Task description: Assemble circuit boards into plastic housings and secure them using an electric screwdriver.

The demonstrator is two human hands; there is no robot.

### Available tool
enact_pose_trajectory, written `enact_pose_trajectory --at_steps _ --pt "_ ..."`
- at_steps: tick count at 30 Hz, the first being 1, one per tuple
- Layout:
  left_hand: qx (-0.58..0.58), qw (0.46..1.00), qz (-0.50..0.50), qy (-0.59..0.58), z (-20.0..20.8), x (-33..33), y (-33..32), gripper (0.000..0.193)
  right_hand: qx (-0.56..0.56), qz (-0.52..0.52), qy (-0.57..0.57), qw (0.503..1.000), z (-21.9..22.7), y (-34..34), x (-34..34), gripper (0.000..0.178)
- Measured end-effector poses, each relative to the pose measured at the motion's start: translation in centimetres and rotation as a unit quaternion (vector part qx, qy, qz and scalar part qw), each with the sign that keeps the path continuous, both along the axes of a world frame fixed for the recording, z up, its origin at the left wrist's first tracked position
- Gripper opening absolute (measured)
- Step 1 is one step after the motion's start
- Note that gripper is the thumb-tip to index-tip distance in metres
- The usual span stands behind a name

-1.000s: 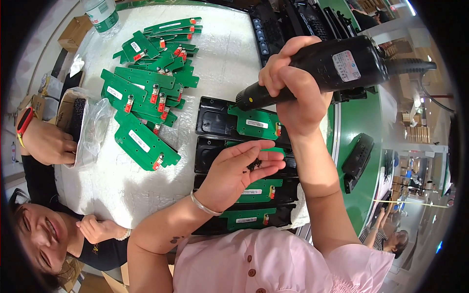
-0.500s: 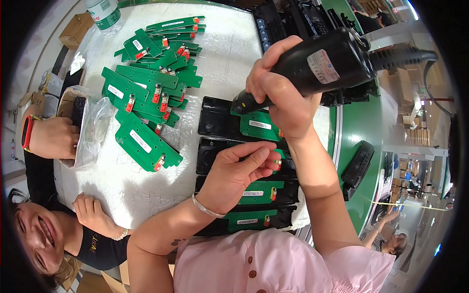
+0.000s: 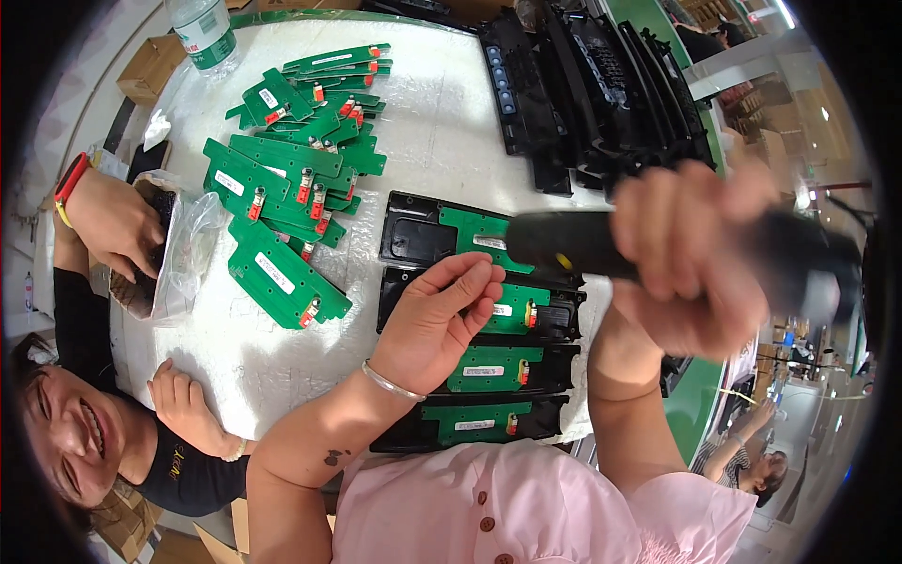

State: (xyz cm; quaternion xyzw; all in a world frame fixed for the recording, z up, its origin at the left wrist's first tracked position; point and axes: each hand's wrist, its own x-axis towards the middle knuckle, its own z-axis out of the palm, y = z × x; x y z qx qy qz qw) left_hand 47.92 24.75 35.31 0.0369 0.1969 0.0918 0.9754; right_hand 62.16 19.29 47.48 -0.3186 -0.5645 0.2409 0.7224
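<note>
My right hand (image 3: 691,263), blurred by motion, grips a black electric screwdriver (image 3: 564,240). Its tip points left, near the farthest of several black plastic housings (image 3: 413,235) lined up in front of me. Each housing has a green circuit board (image 3: 503,368) lying in it, with a white label and a red-and-white component. My left hand (image 3: 437,315) hovers over the second housing from the far end. Its thumb and fingertips are pinched together, and whatever they may hold is too small to make out.
Loose green boards (image 3: 282,282) lie piled on the white padded table. At left a co-worker's hand (image 3: 117,221) reaches into a small bag-lined box (image 3: 169,282). A plastic bottle (image 3: 207,42) stands at the far left. Black plastic parts (image 3: 601,94) are stacked at the far right.
My right hand has swung the screwdriver right and nearer me, off the farthest housing. My left hand has shifted slightly left, still pinched. The co-worker's hand has moved in the box.
</note>
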Motion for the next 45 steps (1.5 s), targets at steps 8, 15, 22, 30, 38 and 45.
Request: enact_pose_trajectory --at_steps 8,15,22,30,38,45 --pt "-0.012 0.998 -0.022 -0.061 -0.1 0.1 -0.1 0.012 -0.040 -0.104 0.035 0.993 1.6 -3.6 -1.9 0.026" --pt "-0.027 0.996 -0.053 -0.066 -0.5 -0.1 -0.3 0.015 -0.051 -0.085 0.006 0.995 1.9 -4.0 -1.9 0.024" --pt "0.012 0.990 -0.125 -0.066 1.5 0.2 -1.3 0.028 -0.101 -0.120 0.104 0.982 -2.1 -2.1 -1.6 0.030" --pt "0.077 0.994 -0.083 -0.011 0.7 0.0 -0.5 0.026 -0.039 -0.096 0.057 0.993 -1.1 -3.5 -0.1 0.031" --pt "0.106 0.992 -0.062 -0.012 0.2 0.1 -0.3 0.022 -0.015 -0.112 0.062 0.992 1.1 -5.0 -1.4 0.023" --pt "0.001 0.999 -0.041 -0.036 0.5 0.1 -0.3 0.016 0.008 -0.122 0.092 0.988 1.6 -5.1 -1.7 0.023"
